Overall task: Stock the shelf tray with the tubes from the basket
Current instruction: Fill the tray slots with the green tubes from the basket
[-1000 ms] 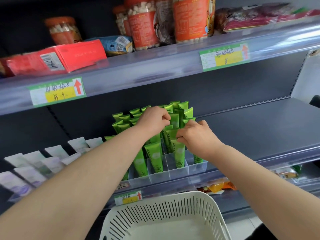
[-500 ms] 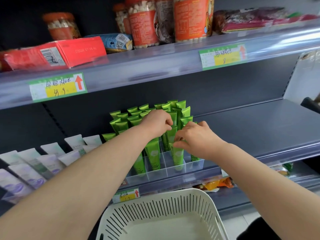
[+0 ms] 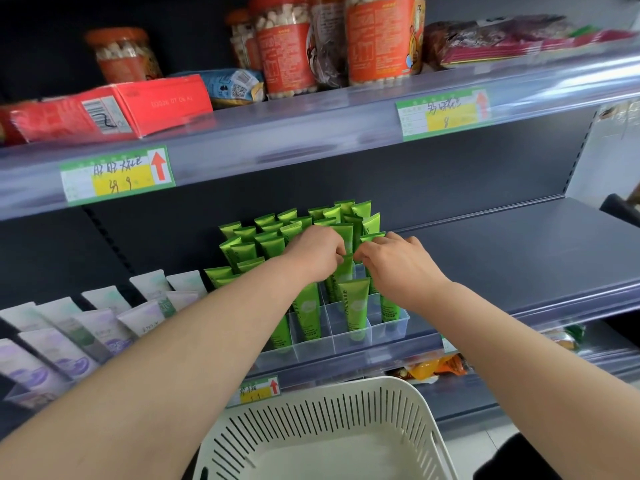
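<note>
A clear divided shelf tray on the middle shelf holds several upright green tubes. My left hand and my right hand meet over the tray's middle rows. Both pinch the flat top end of one green tube that stands in a compartment between them. The white slotted basket sits below at the bottom centre; no tubes show inside it.
White and lilac tubes lean in a tray at left. The grey shelf runs on to the right of the tray. The upper shelf carries jars and a red box, with price tags along its clear rail.
Both hands have stayed over the tray, fingertips drawing closer together on the same tube top. The front-row tube that the right hand held earlier now stands free in its compartment.
</note>
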A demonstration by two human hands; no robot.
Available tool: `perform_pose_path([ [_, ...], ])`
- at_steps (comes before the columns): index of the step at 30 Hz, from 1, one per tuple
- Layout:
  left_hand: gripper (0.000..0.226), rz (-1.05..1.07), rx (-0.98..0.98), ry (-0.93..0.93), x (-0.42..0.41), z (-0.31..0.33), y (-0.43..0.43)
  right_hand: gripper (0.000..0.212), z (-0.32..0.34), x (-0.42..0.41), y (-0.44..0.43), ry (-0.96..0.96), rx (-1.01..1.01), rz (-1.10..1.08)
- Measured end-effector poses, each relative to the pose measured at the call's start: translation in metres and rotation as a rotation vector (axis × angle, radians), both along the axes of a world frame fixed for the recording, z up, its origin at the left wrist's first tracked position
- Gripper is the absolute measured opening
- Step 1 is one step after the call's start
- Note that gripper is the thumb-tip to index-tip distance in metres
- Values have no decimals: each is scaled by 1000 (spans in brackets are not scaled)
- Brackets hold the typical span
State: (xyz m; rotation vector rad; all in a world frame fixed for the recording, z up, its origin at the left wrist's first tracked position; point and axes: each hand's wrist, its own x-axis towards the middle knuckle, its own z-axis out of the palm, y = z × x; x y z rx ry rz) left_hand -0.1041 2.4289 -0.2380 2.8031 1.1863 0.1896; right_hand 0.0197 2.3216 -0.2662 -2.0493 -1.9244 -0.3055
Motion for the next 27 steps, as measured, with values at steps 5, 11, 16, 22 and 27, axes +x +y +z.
perform_pose_path([
  [5, 15, 34, -40, -182, -6, 11, 7, 33, -2, 1, 4, -13, 36, -17],
  [11, 21, 122, 30, -55, -5, 11, 20, 28, -4, 6, 5, -9, 43, -42],
  [16, 20, 108, 71, 3, 6, 1, 23, 27, -7, 9, 4, -11, 30, -30],
  [22, 18, 122, 93, -94, 16, -4, 27, 28, -8, 15, 5, 12, 26, -27],
  [27, 18, 101, 52, -120, 14, -6, 30, 21, -9, 13, 6, 19, 45, -29],
])
